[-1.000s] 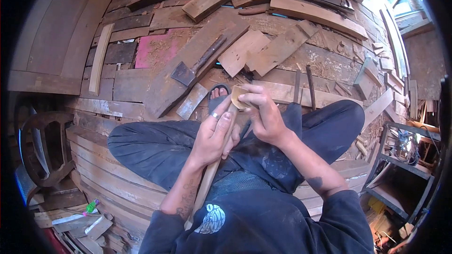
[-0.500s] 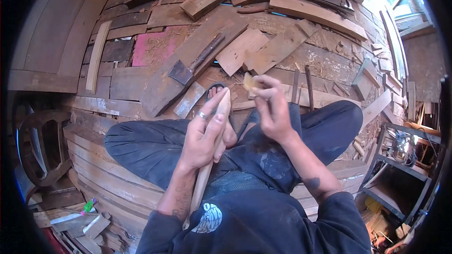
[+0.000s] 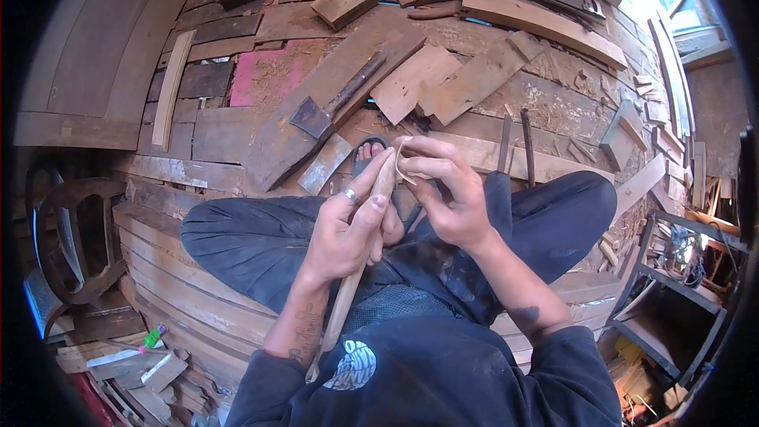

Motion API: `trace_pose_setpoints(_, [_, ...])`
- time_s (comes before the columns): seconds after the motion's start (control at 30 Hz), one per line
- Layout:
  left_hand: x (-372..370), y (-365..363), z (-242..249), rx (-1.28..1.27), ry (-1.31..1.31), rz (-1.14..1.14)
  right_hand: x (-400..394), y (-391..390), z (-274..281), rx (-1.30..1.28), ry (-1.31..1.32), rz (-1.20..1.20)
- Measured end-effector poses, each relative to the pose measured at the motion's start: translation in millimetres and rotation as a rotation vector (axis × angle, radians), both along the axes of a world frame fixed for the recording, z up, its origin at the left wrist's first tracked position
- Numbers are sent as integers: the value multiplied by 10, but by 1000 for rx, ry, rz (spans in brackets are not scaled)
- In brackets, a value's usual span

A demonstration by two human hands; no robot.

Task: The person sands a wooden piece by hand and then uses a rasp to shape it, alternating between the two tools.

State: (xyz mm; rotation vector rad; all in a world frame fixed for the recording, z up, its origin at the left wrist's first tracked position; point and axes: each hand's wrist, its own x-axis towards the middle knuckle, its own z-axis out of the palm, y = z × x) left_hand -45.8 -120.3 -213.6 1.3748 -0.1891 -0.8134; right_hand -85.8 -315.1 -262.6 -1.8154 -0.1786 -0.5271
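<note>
My left hand (image 3: 341,229), with a ring on one finger, is closed around a long, pale wooden piece (image 3: 345,304). The piece slants up from my shirt to a rounded tip above my lap. In my right hand (image 3: 457,198) a thin, bent tan sheet that looks like sandpaper (image 3: 401,164) is pinched between thumb and fingers. Its edge is at the wood's tip, close to my left fingertips. Part of the sheet is hidden by my fingers.
A hatchet (image 3: 311,117) lies on a wide plank (image 3: 288,150) ahead of me. Loose boards (image 3: 478,83) and shavings cover the wooden floor. A cabinet door (image 3: 91,47) stands at the left, a dark metal-framed stand (image 3: 672,324) at the right. A sandalled foot (image 3: 370,149) shows beyond my hands.
My right hand has moved left and slightly down, bringing the sheet from apart to the tip of the wooden piece. My left hand keeps its hold. The view has shifted slightly.
</note>
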Motion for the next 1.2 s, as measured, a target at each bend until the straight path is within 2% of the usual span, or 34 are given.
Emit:
trace_pose_setpoints(0.27, [19,-69,9,20,-33,-5,23,-44,8,-14,-69,-7])
trace_pose_setpoints(0.5, [-20,-105,-23,35,18,25,22,10,-33,27,-1,-24])
trace_pose_setpoints(0.6, [-61,-98,-32,34,53,47,50,130,12,241,-60,-65])
trace_pose_setpoints(0.73, [-22,-129,-77,22,2,20,30,75,-157,79,32,-74])
trace_pose_setpoints(0.87, [-30,-135,-56,52,-15,28,49,120,-90,242,-70,-79])
trace_pose_setpoints(0.97, [-41,-120,-185,28,-52,38,50,36,-183,131,-28,-63])
trace_pose_setpoints(1.07, [-51,-172,-9,123,-16,26,58,57,27,123,-95,-82])
trace_pose_setpoints(1.2, [-29,-130,-126,32,-49,32,48,14,-135,19,-32,-85])
